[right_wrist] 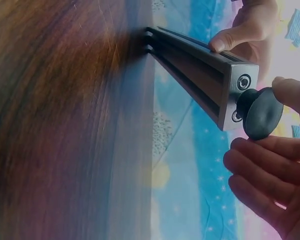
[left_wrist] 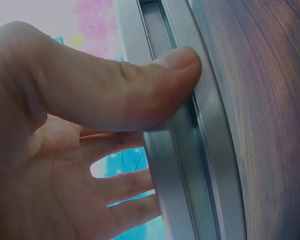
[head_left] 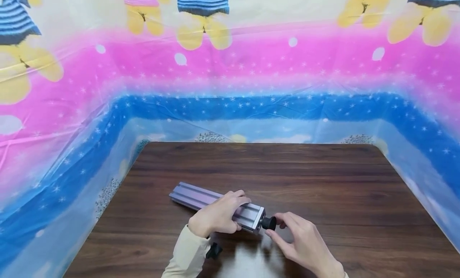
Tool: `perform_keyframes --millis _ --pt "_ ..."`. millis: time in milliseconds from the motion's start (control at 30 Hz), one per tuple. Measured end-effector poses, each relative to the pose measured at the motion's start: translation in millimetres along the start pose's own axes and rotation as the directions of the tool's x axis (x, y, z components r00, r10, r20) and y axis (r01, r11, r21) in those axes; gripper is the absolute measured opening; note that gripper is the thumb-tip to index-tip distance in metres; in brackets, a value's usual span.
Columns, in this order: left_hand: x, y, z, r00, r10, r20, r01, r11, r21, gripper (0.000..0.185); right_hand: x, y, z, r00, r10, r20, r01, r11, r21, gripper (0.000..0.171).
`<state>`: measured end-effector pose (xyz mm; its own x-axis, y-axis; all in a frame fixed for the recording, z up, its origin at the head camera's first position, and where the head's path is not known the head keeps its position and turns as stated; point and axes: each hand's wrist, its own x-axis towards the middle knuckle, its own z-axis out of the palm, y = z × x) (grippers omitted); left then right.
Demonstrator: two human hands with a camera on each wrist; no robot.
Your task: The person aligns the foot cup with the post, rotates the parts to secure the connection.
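Note:
A silver, grooved aluminium profile bar (head_left: 197,196) slants across the table in the head view. My left hand (head_left: 220,214) grips it near its right end; in the left wrist view the thumb (left_wrist: 155,92) lies over a groove. At that end sits a square end plate (right_wrist: 233,97) with socket-head screws. From the plate sticks out a black round knob (head_left: 268,223), its broad disc (right_wrist: 264,114) facing outward. My right hand (head_left: 305,242) pinches the knob by its rim between thumb and fingers. The remaining right fingers (right_wrist: 260,170) are loosely bent below the disc.
The bar and hands are over a dark wood-grain table (head_left: 305,170). A small black object (head_left: 214,251) shows beside the left sleeve, too indistinct to name. Printed pink and blue cloth (head_left: 230,70) hangs behind the table and along its sides.

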<state>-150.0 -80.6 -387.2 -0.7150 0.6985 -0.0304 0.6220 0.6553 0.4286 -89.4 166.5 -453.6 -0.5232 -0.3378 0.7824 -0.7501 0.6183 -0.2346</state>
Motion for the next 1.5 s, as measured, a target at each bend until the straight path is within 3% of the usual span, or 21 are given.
perform_keyframes --millis 167,267,433,567,867,1067,1233,1500 --pt "2.1 -0.8 -0.5 1.000 -0.021 0.003 0.021 1.000 -0.007 0.062 -0.5 0.8 -0.8 0.994 0.089 0.064 -0.089 0.996 -0.016 0.027" --pt "-0.9 -1.4 1.4 1.000 -0.018 0.011 0.019 0.999 -0.035 0.063 -3.6 -1.8 -3.7 0.987 0.121 0.104 -0.118 0.993 -0.028 0.038" --pt "0.1 -0.3 2.7 1.000 -0.004 0.010 0.005 0.998 -0.059 0.063 -6.4 -2.8 -10.7 0.991 0.046 0.128 -0.048 0.999 0.012 0.058" --pt "4.3 1.1 2.6 1.000 -0.001 0.007 0.001 0.999 -0.034 0.064 -5.7 -0.4 -12.5 0.992 -0.026 0.125 0.023 0.999 0.025 0.045" --pt "0.5 1.4 9.9 0.999 -0.040 0.026 0.040 0.999 -0.020 0.067 -12.1 0.5 -6.4 0.995 -0.012 0.097 0.008 0.999 0.036 0.040" --pt "1.0 -0.3 6.1 1.000 -0.016 0.009 0.016 1.000 -0.003 0.067 -8.6 -0.3 -1.1 0.997 0.045 0.062 -0.047 0.999 0.027 0.032" --pt "0.6 -0.1 9.0 1.000 -0.016 -0.001 0.016 1.000 0.007 0.066 -8.7 -4.0 -1.2 0.988 0.126 0.089 -0.128 0.992 0.022 0.029" --pt "0.5 -1.2 2.9 1.000 -0.020 0.000 0.020 1.000 0.013 0.065 -4.9 -1.3 -5.9 0.993 0.060 0.105 -0.057 0.998 -0.036 0.056"
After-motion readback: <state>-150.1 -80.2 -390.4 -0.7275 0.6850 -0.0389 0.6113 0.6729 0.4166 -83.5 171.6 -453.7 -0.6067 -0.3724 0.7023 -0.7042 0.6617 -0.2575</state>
